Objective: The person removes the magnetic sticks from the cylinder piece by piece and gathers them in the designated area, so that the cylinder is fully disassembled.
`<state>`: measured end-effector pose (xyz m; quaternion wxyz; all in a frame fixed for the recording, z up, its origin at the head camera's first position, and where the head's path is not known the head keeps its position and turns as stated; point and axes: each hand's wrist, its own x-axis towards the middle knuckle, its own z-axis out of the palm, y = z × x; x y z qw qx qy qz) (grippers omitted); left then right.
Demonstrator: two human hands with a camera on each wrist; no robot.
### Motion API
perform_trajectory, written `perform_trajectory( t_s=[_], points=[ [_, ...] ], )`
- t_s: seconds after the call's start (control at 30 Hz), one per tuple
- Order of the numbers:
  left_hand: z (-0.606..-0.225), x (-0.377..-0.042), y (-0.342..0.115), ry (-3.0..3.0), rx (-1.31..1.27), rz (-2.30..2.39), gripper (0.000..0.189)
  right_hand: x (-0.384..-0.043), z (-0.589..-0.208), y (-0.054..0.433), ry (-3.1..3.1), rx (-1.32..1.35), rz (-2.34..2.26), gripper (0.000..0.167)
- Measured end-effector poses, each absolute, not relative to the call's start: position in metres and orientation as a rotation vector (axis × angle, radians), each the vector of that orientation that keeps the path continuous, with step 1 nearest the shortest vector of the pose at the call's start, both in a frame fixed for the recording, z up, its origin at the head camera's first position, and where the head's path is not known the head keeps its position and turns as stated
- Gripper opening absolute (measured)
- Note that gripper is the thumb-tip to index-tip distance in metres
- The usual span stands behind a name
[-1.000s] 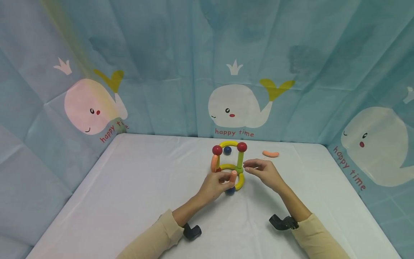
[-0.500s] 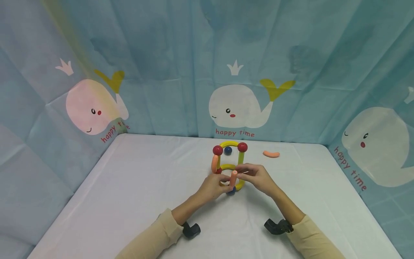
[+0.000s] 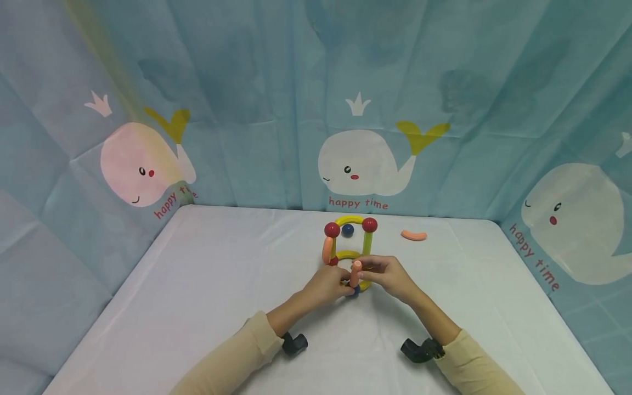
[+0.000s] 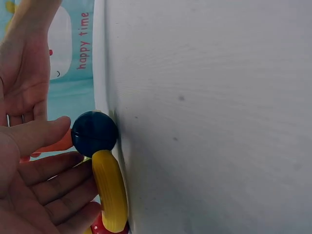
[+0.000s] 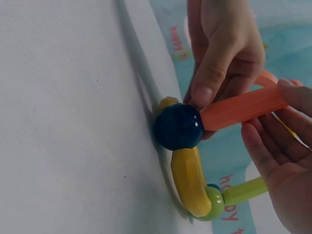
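An orange stick [image 5: 243, 107] stands up from a dark blue ball [image 5: 178, 127] at the near corner of a ball-and-stick toy frame. My left hand [image 3: 323, 286] pinches the stick low down, its thumb right beside the ball. Higher up, my right hand [image 3: 390, 276] holds the same stick between thumb and fingers. A yellow curved stick [image 5: 187, 180] runs from the blue ball to a green ball [image 5: 214, 202], which bears an upright green stick [image 3: 367, 243]. Red balls [image 3: 332, 229] top the frame's uprights, joined by a yellow arc [image 3: 349, 219].
A curved orange stick [image 3: 413, 236] lies on the white tabletop [image 3: 237, 263] at the back right. Another orange piece [image 3: 327, 250] is on the frame's left side. A second blue ball [image 3: 348, 230] shows at the back. Whale-printed cloth hangs behind the table.
My right hand has moved left and down from beside the green stick and now holds the orange stick. My left hand's grip has slid lower on that stick.
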<state>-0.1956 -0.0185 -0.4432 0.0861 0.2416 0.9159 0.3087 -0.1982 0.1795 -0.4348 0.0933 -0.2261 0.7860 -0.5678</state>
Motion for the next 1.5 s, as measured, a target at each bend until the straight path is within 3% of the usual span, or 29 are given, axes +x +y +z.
perform_trajectory(
  t_s=[0.87, 1.5],
  points=[
    [-0.443, -0.197, -0.013, 2.778, 0.740, 0.830, 0.010, -0.194, -0.444, 0.175, 2.331, -0.651, -1.768, 0.037],
    [-0.443, -0.198, -0.013, 2.789, 0.772, 0.793, 0.017, -0.195, -0.445, 0.173, 2.391, -0.654, -1.783, 0.034]
  ],
)
